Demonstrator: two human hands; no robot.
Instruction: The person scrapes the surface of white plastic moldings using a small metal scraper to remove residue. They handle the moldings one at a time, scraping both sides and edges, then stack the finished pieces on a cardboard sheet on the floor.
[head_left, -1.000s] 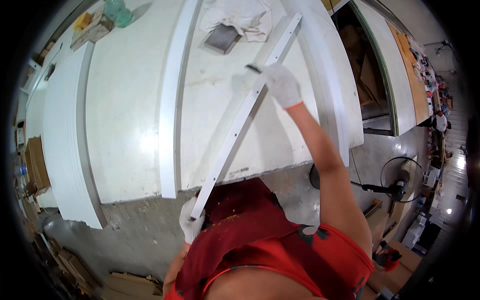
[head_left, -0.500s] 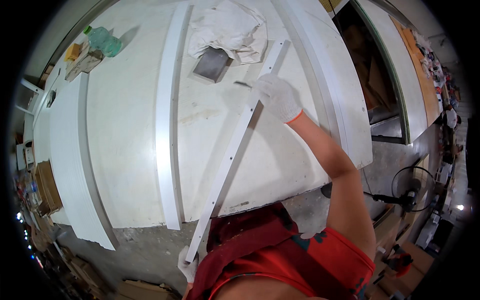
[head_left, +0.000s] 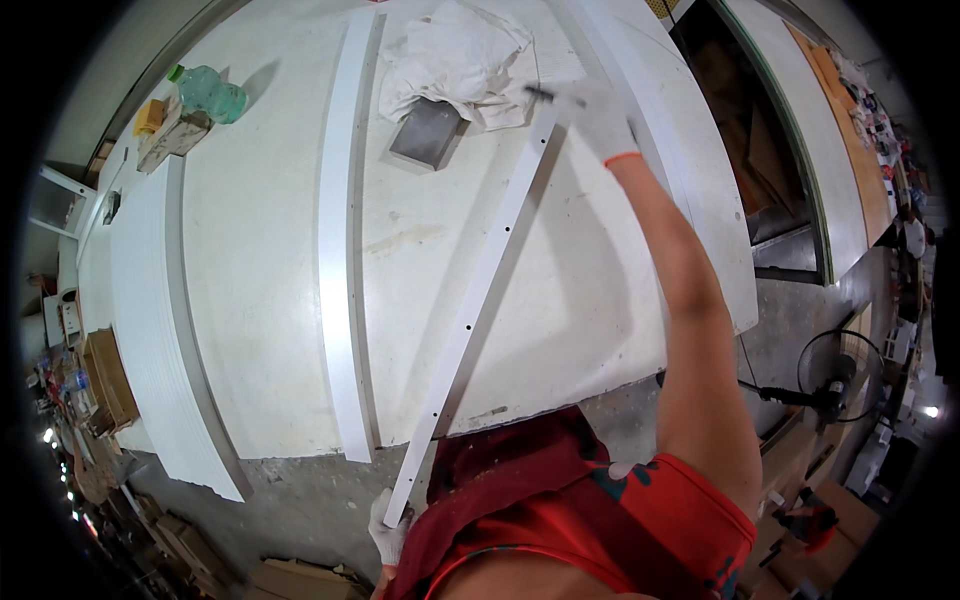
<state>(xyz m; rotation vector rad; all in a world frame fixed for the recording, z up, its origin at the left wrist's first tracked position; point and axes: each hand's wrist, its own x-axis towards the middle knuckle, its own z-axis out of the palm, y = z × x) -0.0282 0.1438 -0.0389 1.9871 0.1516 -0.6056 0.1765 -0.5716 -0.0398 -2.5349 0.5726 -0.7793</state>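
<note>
A long narrow white strip (head_left: 487, 282) with a row of small dark holes lies slantwise across the white table, its near end past the table's edge. My left hand (head_left: 387, 530), in a white knit glove, is closed around that near end beside my apron. At the far end is my right hand (head_left: 603, 118), in a white glove with an orange cuff, closed and smeared by motion. A thin dark tool (head_left: 541, 93) sticks out from it to the left over the strip's end; its exact kind is unclear.
A grey block (head_left: 427, 134) sits by a crumpled white cloth (head_left: 455, 60). Another white strip (head_left: 345, 250) and a stack of white panels (head_left: 165, 320) lie leftward, with a green bottle (head_left: 210, 93) behind. A wider white length (head_left: 640, 110) lies right.
My right hand has slid away from me along the strip to its far end, carrying the dark tool, and the arm has straightened. My left hand still holds the near end.
</note>
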